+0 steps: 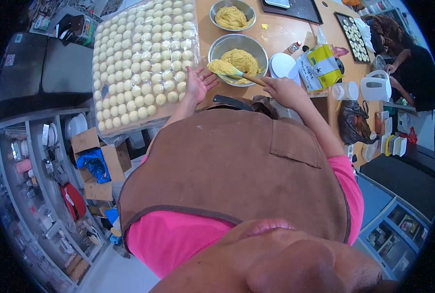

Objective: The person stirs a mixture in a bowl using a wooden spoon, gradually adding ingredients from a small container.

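Observation:
My right hand (288, 93) is closed round the wooden handle of a spatula (252, 78). A lump of soft yellow dough (220, 67) covers the spatula's head, which is over the near left rim of a metal bowl (263, 54). More yellow dough (242, 59) fills the middle of that bowl. Left of it, my left hand (199, 86) is open, palm up with fingers spread, holding nothing. Beside that hand lies a large board of pale round dough balls (139, 63) in rows, with clear plastic about them.
A second metal bowl (251, 24) with yellow dough stands farther back. To the right are a white round lid (283, 67), a yellow and white bag (322, 67), a white jug (376, 86) and a dark tray of pieces (346, 29). Another person (420, 73) works at the far right.

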`<state>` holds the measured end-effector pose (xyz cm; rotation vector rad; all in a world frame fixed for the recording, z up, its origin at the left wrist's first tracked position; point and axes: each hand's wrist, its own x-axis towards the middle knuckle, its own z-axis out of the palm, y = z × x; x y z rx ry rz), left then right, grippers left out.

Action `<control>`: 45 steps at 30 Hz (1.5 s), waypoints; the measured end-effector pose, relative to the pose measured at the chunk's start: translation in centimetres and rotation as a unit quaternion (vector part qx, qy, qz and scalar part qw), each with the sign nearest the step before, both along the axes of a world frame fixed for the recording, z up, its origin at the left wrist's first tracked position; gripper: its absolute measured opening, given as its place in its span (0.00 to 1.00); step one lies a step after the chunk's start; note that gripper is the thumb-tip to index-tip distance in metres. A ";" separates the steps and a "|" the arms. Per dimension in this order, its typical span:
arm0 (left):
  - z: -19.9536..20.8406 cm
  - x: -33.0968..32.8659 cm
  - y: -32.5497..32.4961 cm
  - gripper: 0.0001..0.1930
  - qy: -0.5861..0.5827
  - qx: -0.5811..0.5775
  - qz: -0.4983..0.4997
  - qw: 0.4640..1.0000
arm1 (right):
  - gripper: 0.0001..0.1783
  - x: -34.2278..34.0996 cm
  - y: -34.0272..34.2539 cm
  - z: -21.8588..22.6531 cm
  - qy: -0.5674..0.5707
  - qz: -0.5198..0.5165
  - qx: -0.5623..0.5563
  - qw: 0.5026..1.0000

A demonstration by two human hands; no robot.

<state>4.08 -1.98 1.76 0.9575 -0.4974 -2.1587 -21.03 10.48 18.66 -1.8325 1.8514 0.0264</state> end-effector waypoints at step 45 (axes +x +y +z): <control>-1.6 1.1 -1.9 0.35 -0.413 -0.586 -0.061 0.694 | 0.21 -4.7 1.5 -4.5 -0.216 -0.133 0.156 0.955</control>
